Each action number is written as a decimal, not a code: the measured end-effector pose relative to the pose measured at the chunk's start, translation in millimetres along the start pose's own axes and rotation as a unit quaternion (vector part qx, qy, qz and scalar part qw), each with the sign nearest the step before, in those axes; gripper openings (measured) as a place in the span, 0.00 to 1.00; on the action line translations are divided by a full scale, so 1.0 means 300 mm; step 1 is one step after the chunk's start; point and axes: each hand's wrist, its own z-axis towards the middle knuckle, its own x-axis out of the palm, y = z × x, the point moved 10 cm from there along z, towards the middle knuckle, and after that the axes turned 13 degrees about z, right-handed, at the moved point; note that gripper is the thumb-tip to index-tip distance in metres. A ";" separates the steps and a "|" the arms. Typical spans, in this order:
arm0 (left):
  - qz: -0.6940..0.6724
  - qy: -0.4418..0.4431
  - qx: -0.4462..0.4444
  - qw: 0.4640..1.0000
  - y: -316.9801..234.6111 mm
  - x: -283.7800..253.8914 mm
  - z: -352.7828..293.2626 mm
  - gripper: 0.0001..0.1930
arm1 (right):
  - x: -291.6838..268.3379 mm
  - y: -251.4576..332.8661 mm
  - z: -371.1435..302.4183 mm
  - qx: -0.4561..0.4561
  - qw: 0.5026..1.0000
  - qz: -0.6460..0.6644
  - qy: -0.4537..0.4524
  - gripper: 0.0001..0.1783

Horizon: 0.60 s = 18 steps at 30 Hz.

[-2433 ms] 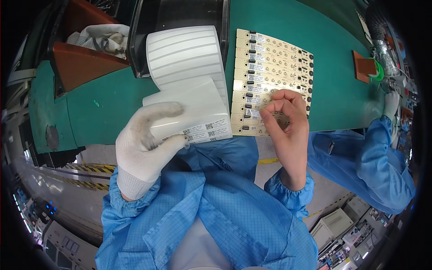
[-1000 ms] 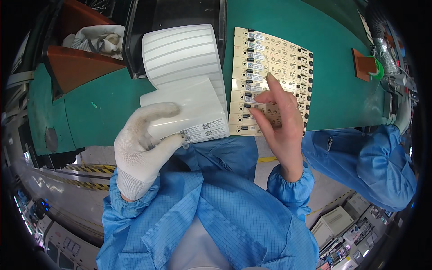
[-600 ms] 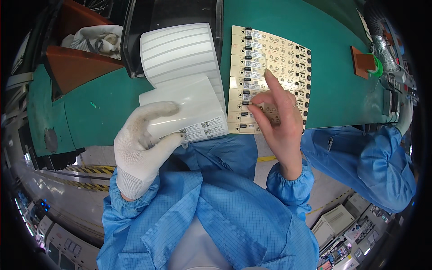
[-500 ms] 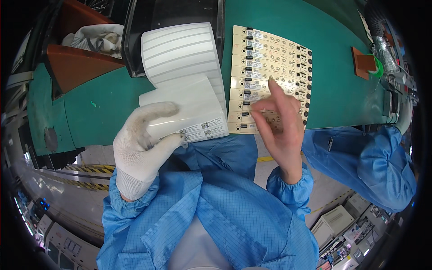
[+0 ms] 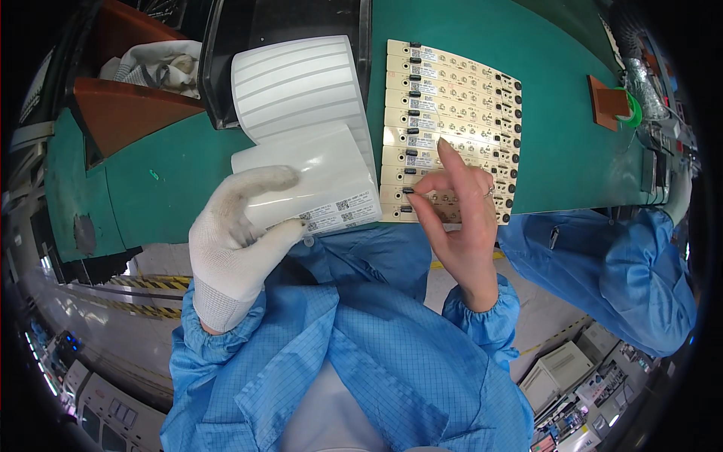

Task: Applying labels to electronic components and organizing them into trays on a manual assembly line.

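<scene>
In a white knitted glove, my left hand grips the loose end of a label strip between thumb and fingers. Small printed labels with square codes line the strip's near edge. Behind it, the strip runs back to a wide roll of white labels. My bare right hand, with a ring on one finger, is over the near part of a panel of cream circuit boards. Its thumb and index finger are pinched together; anything between them is too small to make out. Several boards carry white labels near their left ends.
Under the roll is a black tray on the green mat. A brown holder with a white cloth stands at the left. At the right are a brown block and a green tape ring. Another person's blue sleeve is at the right.
My right hand has shifted slightly left over the boards, its thumb and index finger still pinched. The left hand keeps its grip on the label strip.
</scene>
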 end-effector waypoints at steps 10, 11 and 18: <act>0.005 -0.019 -0.001 1.000 -0.010 -0.019 0.000 0.22 | -0.139 -0.048 -0.004 0.142 0.970 0.181 -0.074 0.17; 0.004 -0.017 -0.001 1.000 -0.009 -0.019 0.000 0.22 | -0.137 -0.075 -0.007 0.197 0.963 0.170 -0.066 0.11; 0.002 -0.010 -0.008 1.000 -0.006 -0.018 0.001 0.22 | -0.073 -0.126 0.002 0.266 0.958 0.105 -0.029 0.03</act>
